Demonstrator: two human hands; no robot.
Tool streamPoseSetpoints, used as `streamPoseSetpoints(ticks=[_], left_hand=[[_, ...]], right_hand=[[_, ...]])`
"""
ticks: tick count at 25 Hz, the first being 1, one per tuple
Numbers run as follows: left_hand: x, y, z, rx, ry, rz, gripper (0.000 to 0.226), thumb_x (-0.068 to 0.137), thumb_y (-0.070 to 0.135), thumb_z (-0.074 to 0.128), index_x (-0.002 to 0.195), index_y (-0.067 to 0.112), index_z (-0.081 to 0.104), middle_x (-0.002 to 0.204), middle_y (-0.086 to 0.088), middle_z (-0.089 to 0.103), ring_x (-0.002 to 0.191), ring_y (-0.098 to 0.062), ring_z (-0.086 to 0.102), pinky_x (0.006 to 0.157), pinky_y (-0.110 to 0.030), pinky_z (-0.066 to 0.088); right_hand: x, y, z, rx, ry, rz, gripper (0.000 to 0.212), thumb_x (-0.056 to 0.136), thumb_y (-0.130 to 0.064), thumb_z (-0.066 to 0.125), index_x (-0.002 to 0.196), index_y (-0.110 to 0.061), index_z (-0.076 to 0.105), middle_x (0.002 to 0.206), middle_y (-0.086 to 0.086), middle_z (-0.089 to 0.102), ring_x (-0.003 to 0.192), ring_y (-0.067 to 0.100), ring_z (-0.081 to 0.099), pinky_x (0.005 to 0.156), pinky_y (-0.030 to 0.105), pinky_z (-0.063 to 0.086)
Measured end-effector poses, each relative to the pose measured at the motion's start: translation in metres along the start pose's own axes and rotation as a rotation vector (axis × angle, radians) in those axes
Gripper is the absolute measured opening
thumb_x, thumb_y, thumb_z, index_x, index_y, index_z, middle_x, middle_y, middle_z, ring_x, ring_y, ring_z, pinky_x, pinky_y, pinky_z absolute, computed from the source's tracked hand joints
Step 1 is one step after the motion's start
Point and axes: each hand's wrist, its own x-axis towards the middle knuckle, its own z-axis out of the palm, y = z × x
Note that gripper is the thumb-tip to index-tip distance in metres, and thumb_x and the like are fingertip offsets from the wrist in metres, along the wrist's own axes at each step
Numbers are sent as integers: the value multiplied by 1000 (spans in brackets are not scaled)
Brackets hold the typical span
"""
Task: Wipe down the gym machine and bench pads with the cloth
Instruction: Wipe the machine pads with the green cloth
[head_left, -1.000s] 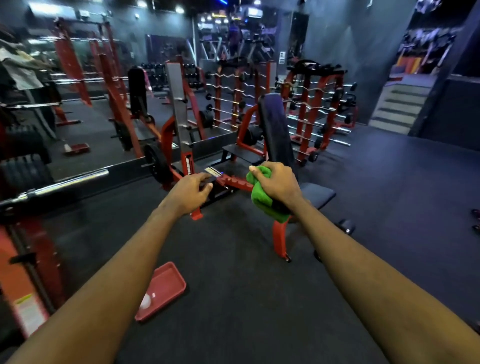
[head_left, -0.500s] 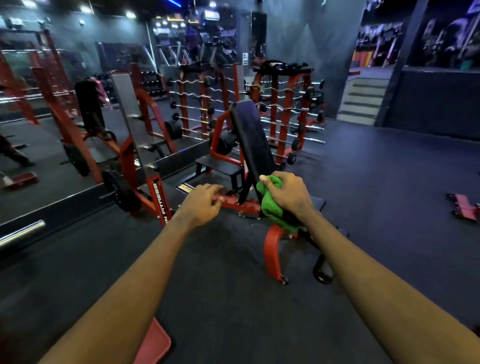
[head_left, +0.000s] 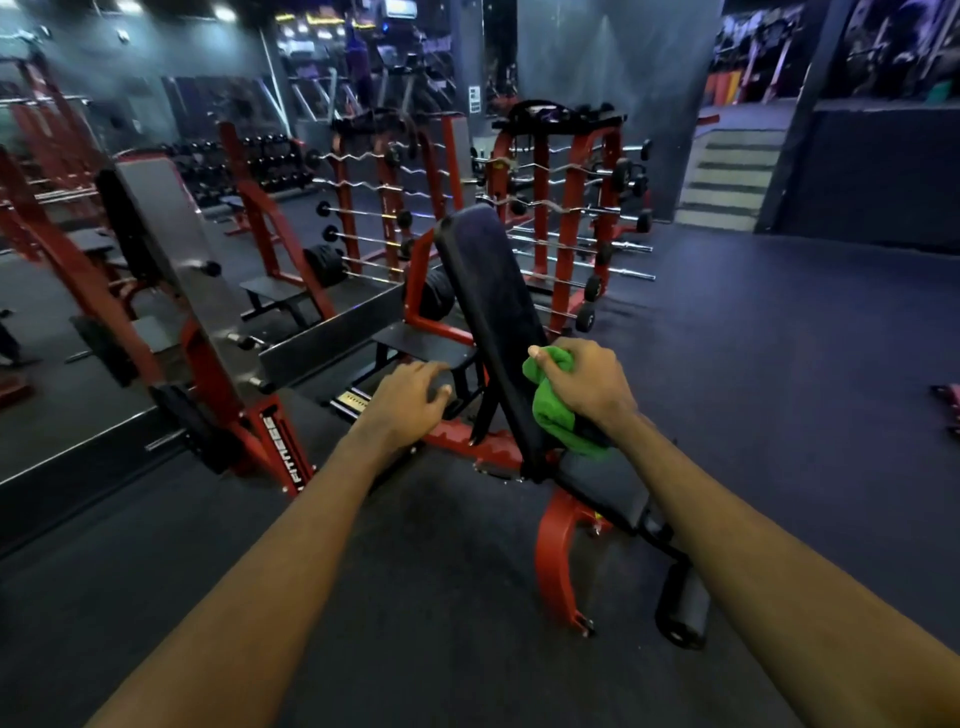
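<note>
An incline bench with a red frame (head_left: 558, 551) stands in front of me. Its dark back pad (head_left: 488, 296) is raised steeply and its seat pad (head_left: 608, 483) slopes toward me. My right hand (head_left: 587, 382) grips a bunched green cloth (head_left: 556, 410) just above the joint between back pad and seat; whether the cloth touches the pad is unclear. My left hand (head_left: 410, 397) hovers to the left of the bench with fingers loosely curled and nothing in it.
A red plate-loaded machine (head_left: 260, 431) stands at the left beside a mirror wall. A rack of barbells (head_left: 561, 208) rises behind the bench. A black foot roller (head_left: 683, 605) juts out at the bench's near end. Steps (head_left: 727, 182) lead up at the back right.
The bench has come closer and larger in view. My right hand with the green cloth now lies over the lower back pad. The red tray on the floor has left the view.
</note>
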Motion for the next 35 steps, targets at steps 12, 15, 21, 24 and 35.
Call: streamPoseSetpoints(ticks=[12, 15, 21, 24, 35], left_hand=[[268, -110, 46, -23, 12, 142, 41, 98, 24, 57, 137, 9, 56, 135, -13, 60, 127, -32, 52, 106, -45, 41], [317, -127, 58, 1, -5, 162, 42, 98, 23, 56, 138, 10, 55, 136, -11, 58, 128, -30, 50, 107, -44, 40], [416, -159, 84, 137, 36, 207, 41, 95, 16, 58, 135, 6, 58, 138, -14, 57, 129, -32, 51, 106, -43, 37], [467, -175, 92, 223, 60, 210, 46, 94, 18, 58, 139, 6, 55, 146, -15, 50, 135, -31, 46, 112, -43, 34], [608, -225, 100, 486, -29, 264, 57, 102, 23, 35, 157, 11, 25, 164, -7, 22, 152, -21, 18, 125, -40, 15]], right_hand=[[236, 53, 82, -49, 70, 48, 42, 96, -58, 55, 92, -21, 73, 86, -2, 73, 83, 20, 67, 76, 40, 57], [282, 66, 100, -52, 73, 42, 41, 97, -56, 56, 89, -19, 72, 82, -2, 71, 80, 19, 66, 74, 39, 56], [389, 107, 151, -18, 32, 43, 41, 96, -57, 56, 88, -21, 72, 83, -1, 71, 81, 21, 67, 74, 41, 57], [442, 120, 174, 5, 45, -2, 41, 97, -57, 55, 85, -21, 70, 85, -1, 69, 81, 22, 65, 75, 42, 55], [577, 142, 260, 155, 214, -94, 32, 98, -47, 60, 94, -17, 72, 96, 0, 67, 89, 23, 65, 72, 31, 45]])
